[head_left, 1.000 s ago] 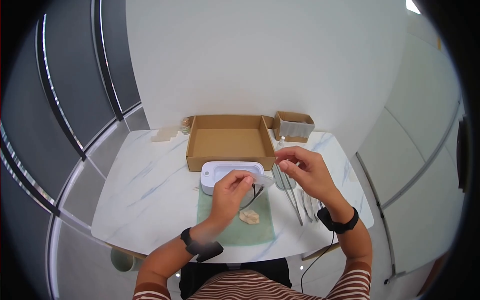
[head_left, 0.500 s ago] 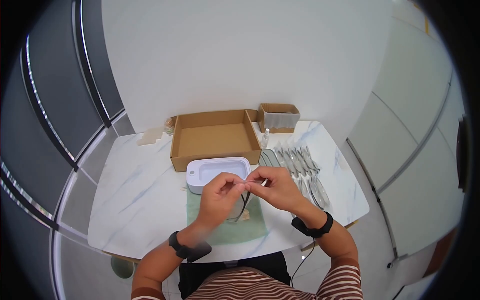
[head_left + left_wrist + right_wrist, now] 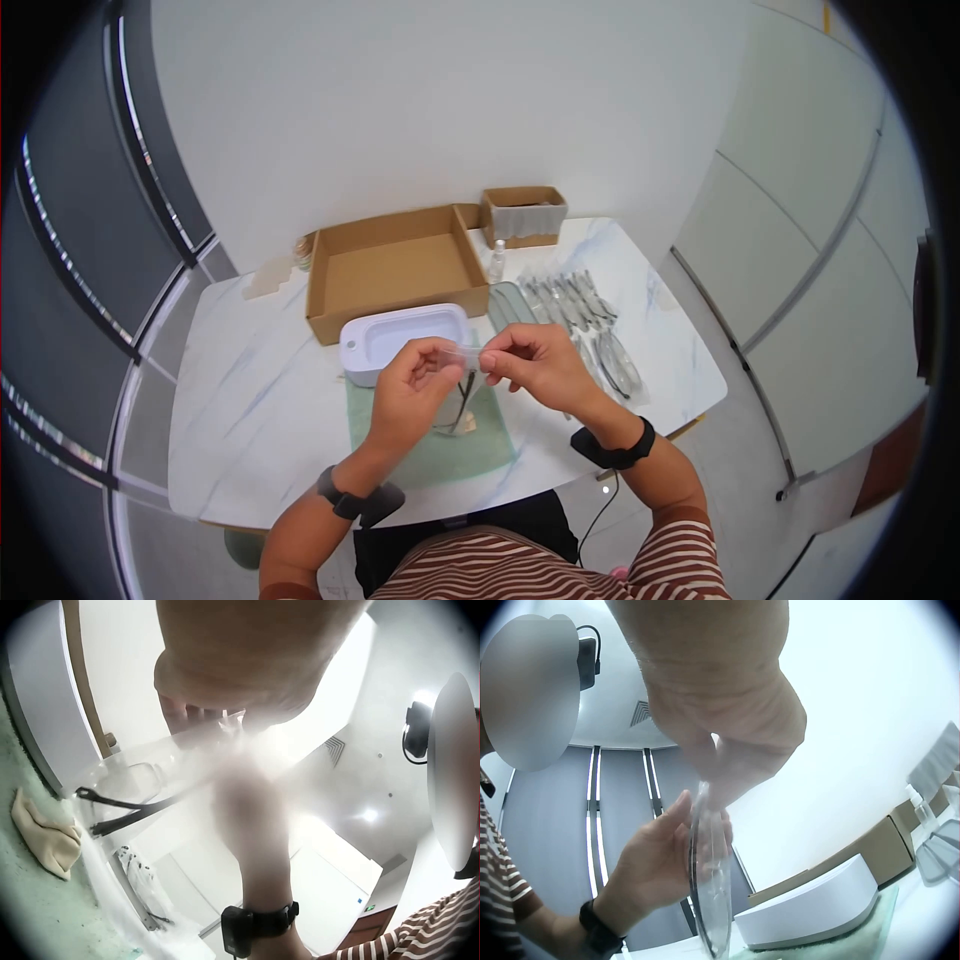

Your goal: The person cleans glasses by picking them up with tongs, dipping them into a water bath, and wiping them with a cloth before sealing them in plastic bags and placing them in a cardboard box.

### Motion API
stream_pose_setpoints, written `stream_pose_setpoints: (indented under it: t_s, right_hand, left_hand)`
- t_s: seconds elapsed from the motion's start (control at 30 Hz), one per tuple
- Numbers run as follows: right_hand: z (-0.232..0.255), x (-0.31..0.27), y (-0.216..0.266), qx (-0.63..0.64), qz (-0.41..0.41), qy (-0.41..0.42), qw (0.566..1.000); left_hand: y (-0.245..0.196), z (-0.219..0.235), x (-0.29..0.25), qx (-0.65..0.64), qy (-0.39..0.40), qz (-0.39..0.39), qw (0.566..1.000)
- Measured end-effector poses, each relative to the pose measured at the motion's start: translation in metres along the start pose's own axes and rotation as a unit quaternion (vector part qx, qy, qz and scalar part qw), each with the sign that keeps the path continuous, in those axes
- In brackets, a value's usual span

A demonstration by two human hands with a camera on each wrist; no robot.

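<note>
A clear plastic bag [image 3: 127,776] hangs between my two hands, with a pair of glasses [image 3: 142,814] inside it; their dark temples show through the film. My left hand [image 3: 410,395] pinches the bag's top edge at one side. At the other end of that edge, the thumb and fingers of my right hand [image 3: 540,368] pinch the film. Below the bag, a crumpled cream cloth [image 3: 49,836] lies on a green mat [image 3: 470,465], partly hidden by the bag in the head view.
A pale lilac tub [image 3: 358,362] stands at the mat's far edge, before an open cardboard box [image 3: 395,270]. Behind are a smaller lined box [image 3: 530,222] and a spray bottle [image 3: 497,262]. Several bagged glasses [image 3: 618,365] lie at right, near a grey-green tray [image 3: 513,305].
My right hand came in from the right to the bag's top edge, met my left hand there, then moved a little apart along it. The head view has shifted too.
</note>
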State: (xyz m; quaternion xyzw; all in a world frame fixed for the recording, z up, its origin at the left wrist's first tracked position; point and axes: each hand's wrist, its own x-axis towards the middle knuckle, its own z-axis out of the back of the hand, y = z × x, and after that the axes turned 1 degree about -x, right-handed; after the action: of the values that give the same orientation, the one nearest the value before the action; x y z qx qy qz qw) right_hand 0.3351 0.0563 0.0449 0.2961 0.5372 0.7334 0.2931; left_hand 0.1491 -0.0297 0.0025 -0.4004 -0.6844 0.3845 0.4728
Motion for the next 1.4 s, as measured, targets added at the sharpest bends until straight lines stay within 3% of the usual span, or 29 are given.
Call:
stream_pose_setpoints:
  t_s: [0.13,0.2,0.23,0.3,0.33,0.4,0.43,0.47,0.5,0.57,0.7,0.83,0.93,1.0,1.03,1.07,1.1,1.13,1.2,1.23,1.27,1.33,1.4]
  right_hand:
    - [0.013,-0.017,-0.012,0.101,0.021,-0.048,0.994]
    - [0.025,-0.035,-0.012,0.095,0.015,-0.062,0.993]
    - [0.033,-0.044,-0.013,0.061,-0.012,-0.070,0.996]
    - [0.054,-0.066,-0.018,-0.027,-0.045,-0.087,0.995]
    - [0.062,-0.077,-0.018,-0.028,-0.046,-0.089,0.995]
    - [0.073,-0.099,-0.014,-0.093,0.033,-0.193,0.976]
    - [0.080,-0.108,-0.012,-0.126,0.039,-0.199,0.971]
    - [0.088,-0.117,-0.013,-0.129,0.037,-0.201,0.970]
    - [0.095,-0.126,-0.016,-0.193,0.035,-0.155,0.968]
    - [0.098,-0.139,-0.020,-0.316,0.040,-0.094,0.943]
    - [0.095,-0.158,-0.033,-0.386,0.038,-0.087,0.918]
    - [0.104,-0.168,-0.038,-0.349,-0.044,-0.139,0.926]
    - [0.116,-0.170,-0.041,-0.333,-0.047,-0.179,0.925]
    - [0.129,-0.169,-0.050,-0.321,-0.018,-0.245,0.915]
    - [0.138,-0.166,-0.050,-0.312,-0.047,-0.262,0.912]
    - [0.147,-0.163,-0.054,-0.311,-0.048,-0.263,0.912]
    - [0.156,-0.161,-0.059,-0.343,-0.051,-0.290,0.892]
    - [0.165,-0.158,-0.065,-0.373,-0.054,-0.316,0.871]
    - [0.183,-0.149,-0.081,-0.389,-0.078,-0.328,0.858]
    - [0.189,-0.145,-0.088,-0.404,-0.104,-0.338,0.844]
    - [0.193,-0.141,-0.094,-0.405,-0.101,-0.335,0.845]
    - [0.198,-0.134,-0.104,-0.424,-0.124,-0.324,0.837]
    - [0.200,-0.130,-0.116,-0.434,-0.125,-0.310,0.837]
  left_hand:
    - [0.020,0.004,-0.004,0.119,0.129,0.030,0.984]
    - [0.024,0.001,-0.007,0.174,0.226,0.153,0.946]
    - [0.022,-0.005,-0.005,0.172,0.230,0.152,0.946]
    - [0.011,-0.020,0.001,0.309,0.270,0.045,0.911]
    - [0.011,-0.026,0.006,0.307,0.272,0.045,0.911]
    - [0.011,-0.039,0.013,0.443,0.330,-0.039,0.832]
    - [0.013,-0.048,0.017,0.441,0.331,-0.040,0.833]
    - [0.015,-0.057,0.021,0.493,0.374,-0.084,0.781]
    - [0.017,-0.067,0.023,0.540,0.414,-0.127,0.722]
    - [0.029,-0.089,0.029,0.540,0.432,-0.175,0.701]
    - [0.048,-0.130,0.036,0.526,0.461,-0.301,0.648]
    - [0.052,-0.160,0.041,0.515,0.463,-0.347,0.632]
    - [0.048,-0.175,0.051,0.545,0.492,-0.296,0.610]
    - [0.044,-0.180,0.057,0.477,0.329,-0.467,0.668]
    - [0.045,-0.182,0.060,0.477,0.330,-0.466,0.668]
    - [0.047,-0.183,0.064,0.480,0.307,-0.435,0.697]
    - [0.049,-0.182,0.065,0.482,0.282,-0.404,0.725]
    - [0.055,-0.182,0.064,0.482,0.282,-0.404,0.725]
    - [0.077,-0.181,0.057,0.465,0.338,-0.330,0.749]
    - [0.088,-0.181,0.052,0.482,0.385,-0.319,0.720]
    - [0.099,-0.182,0.043,0.484,0.380,-0.318,0.721]
    - [0.108,-0.191,0.028,0.526,0.456,-0.293,0.655]
    - [0.113,-0.200,0.021,0.544,0.460,-0.291,0.638]
